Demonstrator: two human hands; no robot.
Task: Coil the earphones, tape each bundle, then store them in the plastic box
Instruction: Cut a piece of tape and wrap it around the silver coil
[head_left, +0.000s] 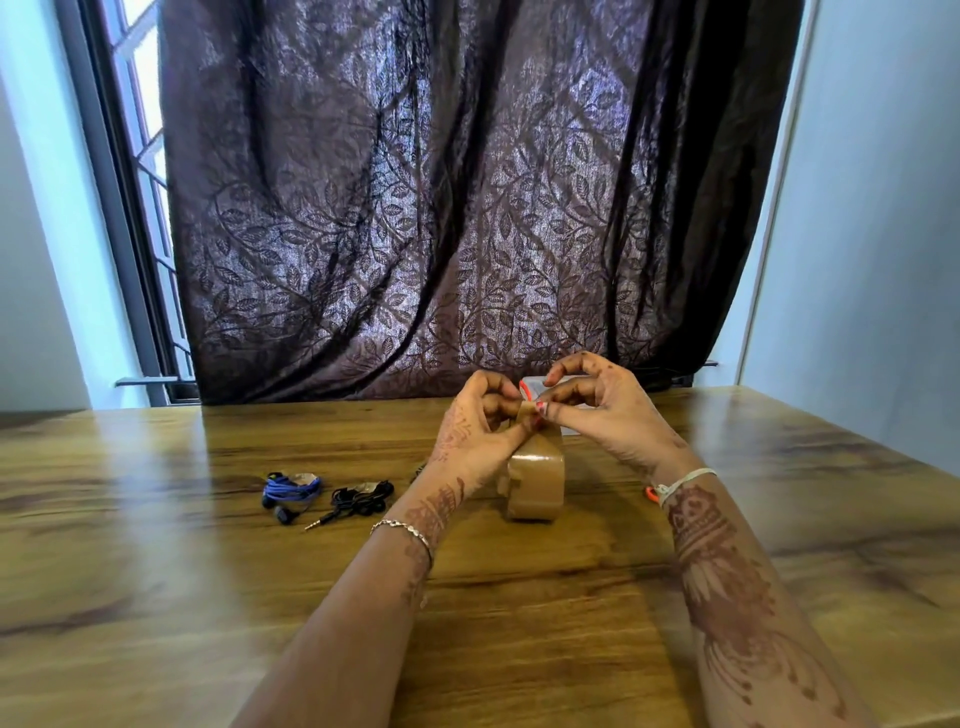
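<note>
A roll of brown packing tape (537, 480) hangs just above the wooden table (208, 597), its strip running up to my hands. My left hand (480, 431) and my right hand (597, 405) both pinch the strip's free end (529, 410) between thumb and fingers. A coiled, taped blue earphone bundle (290, 491) and a coiled, taped black earphone bundle (361, 499) lie on the table to the left. Behind my hands only a corner of the clear plastic box (532, 385), with a red edge, shows.
A small orange object (651, 493) peeks out from behind my right wrist. A dark leaf-patterned curtain (467, 208) hangs behind the table's far edge, with a window (140, 156) at the left.
</note>
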